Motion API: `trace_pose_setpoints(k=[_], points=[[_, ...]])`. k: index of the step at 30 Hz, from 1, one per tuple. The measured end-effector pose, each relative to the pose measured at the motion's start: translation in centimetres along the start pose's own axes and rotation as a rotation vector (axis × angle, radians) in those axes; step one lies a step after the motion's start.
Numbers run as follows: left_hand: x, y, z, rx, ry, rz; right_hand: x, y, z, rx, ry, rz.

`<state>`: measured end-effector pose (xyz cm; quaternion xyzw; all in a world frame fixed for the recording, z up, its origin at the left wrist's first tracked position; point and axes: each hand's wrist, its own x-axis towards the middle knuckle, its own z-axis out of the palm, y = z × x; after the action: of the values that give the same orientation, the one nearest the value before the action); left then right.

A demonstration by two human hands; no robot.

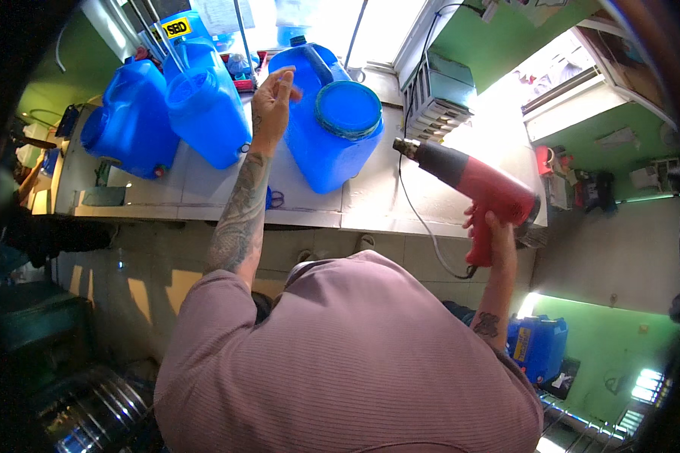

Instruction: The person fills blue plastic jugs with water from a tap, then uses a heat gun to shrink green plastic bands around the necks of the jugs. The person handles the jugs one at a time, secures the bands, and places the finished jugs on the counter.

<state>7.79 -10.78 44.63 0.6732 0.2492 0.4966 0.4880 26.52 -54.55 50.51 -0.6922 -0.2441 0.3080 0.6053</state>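
Observation:
My right hand (490,226) grips the handle of a red and black heat gun (484,181). Its metal nozzle points left toward a large blue plastic water jug (331,161), a gap apart from it. That jug has a wide round cap (348,107) with a darker band around its rim, and a carrying handle behind it. My left hand (272,99) is raised at the jug's left side, near its handle; the fingers are partly curled and slightly blurred, with nothing visible in them. Whether they touch the jug is unclear. A grey cord (425,223) hangs from the heat gun's handle.
Left on the tiled counter (198,198) stand more blue jugs, one uncapped (207,119) and one lying near the left end (133,122). A metal-and-plastic rack (439,96) sits by the window. Another blue jug (538,345) is behind my right arm. Part of another person's arm (28,178) shows far left.

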Motion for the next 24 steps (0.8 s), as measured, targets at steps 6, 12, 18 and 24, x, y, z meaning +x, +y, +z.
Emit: trace_pose_setpoints(k=[6,12,18,24], points=[[0.4,-1.0,0.3,0.000,-0.131,-0.055,-1.6,5.0,-1.0,0.186,0.025,0.016],[0.1,0.1,-0.2,0.067,-0.158,-0.271,0.8,4.0,-2.7,0.124,-0.038,0.020],[-5.6,3.3,2.5,0.283,-0.198,-0.089,5.3,3.0,-5.6,0.033,-0.161,0.010],[-6.7,1.7,3.2,0.617,-0.147,0.304,14.9,1.6,-10.4,-0.145,-0.315,-0.055]])
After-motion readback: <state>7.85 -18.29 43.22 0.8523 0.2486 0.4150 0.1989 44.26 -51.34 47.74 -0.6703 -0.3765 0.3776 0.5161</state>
